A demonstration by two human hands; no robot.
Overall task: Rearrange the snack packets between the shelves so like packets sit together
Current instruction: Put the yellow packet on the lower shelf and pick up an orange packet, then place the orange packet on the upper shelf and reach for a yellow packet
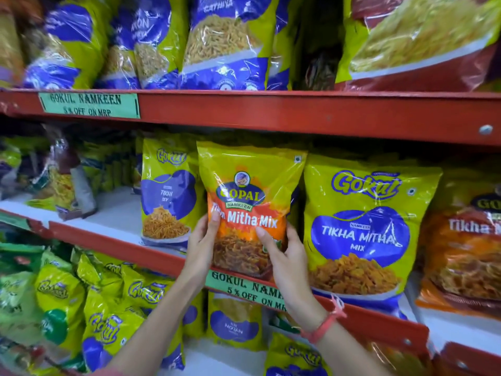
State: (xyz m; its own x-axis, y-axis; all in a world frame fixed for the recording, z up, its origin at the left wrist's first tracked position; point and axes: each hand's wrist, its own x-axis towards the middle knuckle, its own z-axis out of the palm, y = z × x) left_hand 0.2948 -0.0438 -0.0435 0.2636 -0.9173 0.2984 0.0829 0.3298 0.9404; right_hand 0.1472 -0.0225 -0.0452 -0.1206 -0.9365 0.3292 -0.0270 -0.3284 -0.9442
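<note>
At nine o'clock on the middle shelf (113, 210) a dark packet (71, 183) leans alone on the bare white board, with more packets blurred behind it. Right of that gap stands a Gokul sev packet (168, 191), upright, its right edge tucked behind the Gopal packet (250, 202) that I hold dead centre. That packet, yellow over orange and marked Mitha Mix, stands upright at the front of the middle shelf, its bottom edge at the red lip (151, 256) just above the green label (244, 290). My left hand (202, 244) grips its lower left side, thumb pressed on the front at eight o'clock of the packet, fingers hidden behind. My right hand (287, 256) clasps the lower right side, thumb laid across the front at five o'clock; a pink band (326, 321) circles that wrist. At three o'clock a Gokul mix packet (366, 229) stands touching the Gopal one, and beyond it, at the frame's edge, an orange packet (463, 253) of the same look as mine is half cut off.
</note>
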